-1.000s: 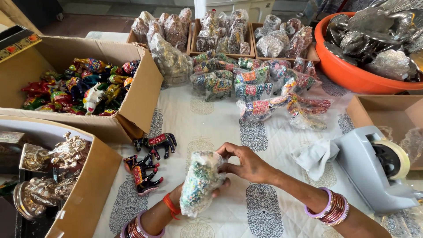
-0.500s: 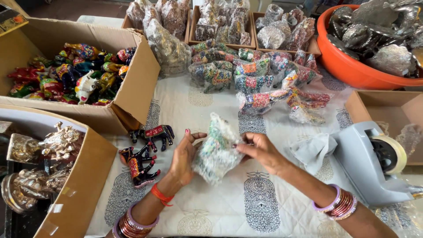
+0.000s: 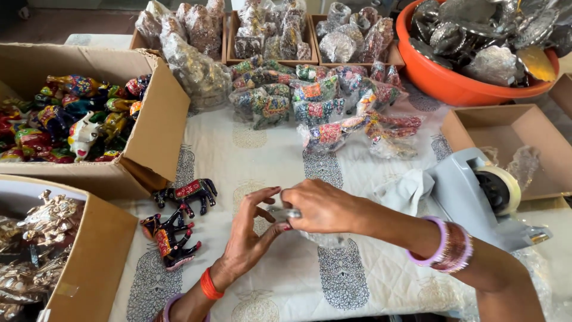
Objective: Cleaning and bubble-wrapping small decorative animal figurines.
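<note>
My right hand is closed over a small bundle wrapped in clear plastic, which shows only at the hand's lower edge and near the fingertips. My left hand is cupped against it from the left, fingertips touching the wrap. Both hands hover low over the white printed cloth at the table's middle. Just left of my left hand lie three small painted horse figurines.
A cardboard box of painted animal figures sits at left, a box of golden figures at lower left. Wrapped figurines crowd the back. An orange tub of silver items, an open box and a grey tape dispenser stand right.
The wrapped bundle was held up between both hands; now it is lower, pressed near the cloth, with my right hand closed over it and the left hand beside it.
</note>
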